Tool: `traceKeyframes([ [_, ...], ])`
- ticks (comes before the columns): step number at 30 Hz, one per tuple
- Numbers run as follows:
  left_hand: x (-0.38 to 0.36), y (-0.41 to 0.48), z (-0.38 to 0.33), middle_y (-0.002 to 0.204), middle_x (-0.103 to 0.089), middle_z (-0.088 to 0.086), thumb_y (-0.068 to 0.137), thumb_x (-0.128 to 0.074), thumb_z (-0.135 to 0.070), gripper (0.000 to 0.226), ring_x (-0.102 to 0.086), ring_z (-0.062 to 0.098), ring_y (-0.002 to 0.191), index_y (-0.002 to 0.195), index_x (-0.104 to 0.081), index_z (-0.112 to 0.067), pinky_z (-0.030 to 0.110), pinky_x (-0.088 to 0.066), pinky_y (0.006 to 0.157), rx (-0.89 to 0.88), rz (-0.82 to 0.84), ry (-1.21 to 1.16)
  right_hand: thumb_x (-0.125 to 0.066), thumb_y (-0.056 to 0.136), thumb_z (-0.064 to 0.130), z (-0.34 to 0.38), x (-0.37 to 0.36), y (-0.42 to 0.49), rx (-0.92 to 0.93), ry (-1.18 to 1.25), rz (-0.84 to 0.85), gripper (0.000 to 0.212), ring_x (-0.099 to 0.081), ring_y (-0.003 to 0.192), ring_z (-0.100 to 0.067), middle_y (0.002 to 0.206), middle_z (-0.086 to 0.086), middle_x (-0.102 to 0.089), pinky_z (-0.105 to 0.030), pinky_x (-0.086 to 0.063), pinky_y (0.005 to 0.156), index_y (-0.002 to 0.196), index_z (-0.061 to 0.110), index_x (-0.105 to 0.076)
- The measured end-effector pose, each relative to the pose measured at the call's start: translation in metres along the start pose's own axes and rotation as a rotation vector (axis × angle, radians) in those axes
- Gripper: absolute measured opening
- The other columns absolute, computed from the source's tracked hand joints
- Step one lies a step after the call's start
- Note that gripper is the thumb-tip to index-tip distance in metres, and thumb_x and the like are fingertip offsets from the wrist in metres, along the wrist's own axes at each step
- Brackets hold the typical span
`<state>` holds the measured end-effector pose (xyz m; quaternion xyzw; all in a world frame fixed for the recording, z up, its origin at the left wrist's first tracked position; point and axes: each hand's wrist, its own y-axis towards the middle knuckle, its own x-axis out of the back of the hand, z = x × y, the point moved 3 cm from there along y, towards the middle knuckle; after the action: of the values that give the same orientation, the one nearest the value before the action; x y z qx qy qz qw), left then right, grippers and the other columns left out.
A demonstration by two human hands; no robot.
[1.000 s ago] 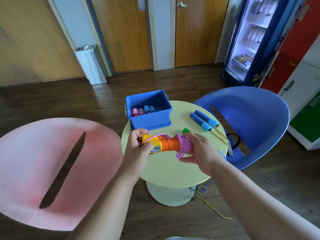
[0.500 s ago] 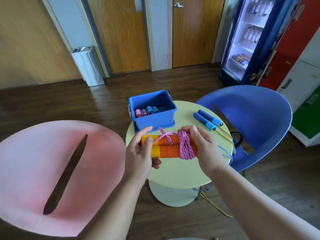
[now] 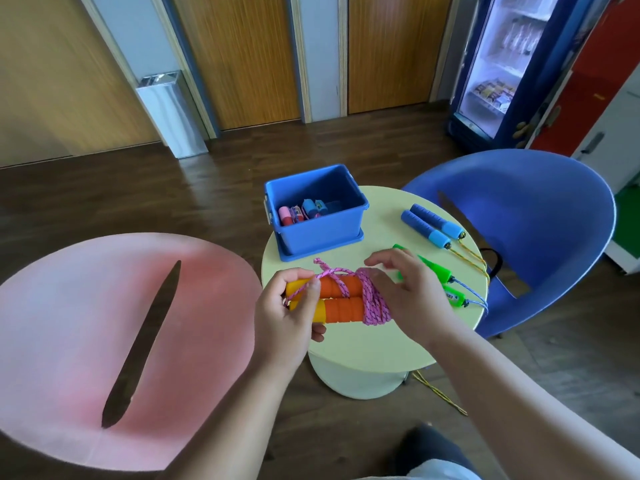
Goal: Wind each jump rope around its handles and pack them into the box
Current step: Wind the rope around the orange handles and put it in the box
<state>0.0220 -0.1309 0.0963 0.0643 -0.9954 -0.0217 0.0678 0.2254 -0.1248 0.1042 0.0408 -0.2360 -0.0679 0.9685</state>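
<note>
Two orange handles [image 3: 337,297] with yellow ends lie side by side above the round table [image 3: 367,344], bound by pink rope [image 3: 372,301]. My left hand [image 3: 289,313] grips their yellow ends and pinches a loop of the pink rope with its thumb. My right hand [image 3: 403,289] covers the handles' other end, fingers spread loosely over the coil. The blue box [image 3: 317,211] stands at the table's back left with several wound ropes inside. Blue handles [image 3: 431,225] with yellow cord and green handles [image 3: 434,271] with blue cord lie on the table's right side.
A pink chair [image 3: 104,341] stands on the left and a blue chair [image 3: 540,216] on the right of the table. Yellow cord [image 3: 440,393] trails to the wooden floor under the table. A metal bin [image 3: 171,114], doors and a drinks fridge [image 3: 502,64] line the far wall.
The bundle has turned level, both handles facing up. The rope's loose end now crosses the orange handles toward my left thumb, and my right hand has loosened over the coil.
</note>
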Motion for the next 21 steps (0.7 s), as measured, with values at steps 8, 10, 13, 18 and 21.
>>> traceKeyframes([
  [8,-0.043,0.067,-0.005,0.085,-0.073,0.002,0.100,-0.066,-0.027,0.003,-0.066,0.032,0.049,0.101,-0.068,-0.026,0.038,-0.056,0.045,0.018,-0.101,-0.064,-0.080,0.079,0.043,0.003,-0.012,0.077,0.270,-0.327,-0.084,0.021,-0.048,0.122,-0.029,0.126,0.002,-0.061,-0.051,-0.045,0.096,0.092,0.026,-0.079],
  [10,-0.057,0.087,-0.008,0.088,-0.074,0.005,0.099,-0.067,-0.027,0.003,-0.066,0.032,0.050,0.101,-0.068,-0.028,0.039,-0.057,0.047,0.031,-0.099,-0.068,-0.079,0.081,0.036,-0.002,-0.009,0.104,0.265,-0.277,-0.082,0.016,-0.052,0.116,-0.028,0.120,0.002,-0.063,-0.051,-0.049,0.092,0.090,0.024,-0.079],
  [13,-0.078,0.112,-0.011,0.094,-0.074,0.009,0.098,-0.070,-0.027,0.008,-0.067,0.033,0.052,0.104,-0.068,-0.030,0.042,-0.059,0.049,0.061,-0.094,-0.072,-0.079,0.082,0.021,-0.012,0.002,0.143,0.283,-0.220,-0.044,0.005,-0.054,0.109,-0.025,0.114,0.003,-0.064,-0.041,-0.050,0.089,0.087,0.021,-0.079],
  [18,-0.096,0.147,-0.015,0.092,-0.074,0.011,0.100,-0.067,-0.025,0.018,-0.065,0.030,0.050,0.092,-0.069,-0.041,0.040,-0.059,0.050,0.128,-0.198,-0.081,-0.077,0.079,0.014,-0.020,0.018,0.183,0.383,-0.146,0.116,0.007,-0.052,0.110,-0.019,0.114,0.007,-0.061,-0.023,-0.043,0.090,0.085,0.018,-0.074],
  [21,-0.097,0.161,-0.016,0.099,-0.074,0.010,0.100,-0.066,-0.026,0.020,-0.065,0.031,0.050,0.091,-0.068,-0.044,0.040,-0.059,0.050,0.127,-0.210,-0.063,-0.076,0.080,0.021,-0.021,0.017,0.199,0.396,-0.127,0.158,0.008,-0.052,0.112,-0.020,0.117,0.008,-0.061,-0.038,-0.048,0.095,0.087,0.019,-0.073],
])
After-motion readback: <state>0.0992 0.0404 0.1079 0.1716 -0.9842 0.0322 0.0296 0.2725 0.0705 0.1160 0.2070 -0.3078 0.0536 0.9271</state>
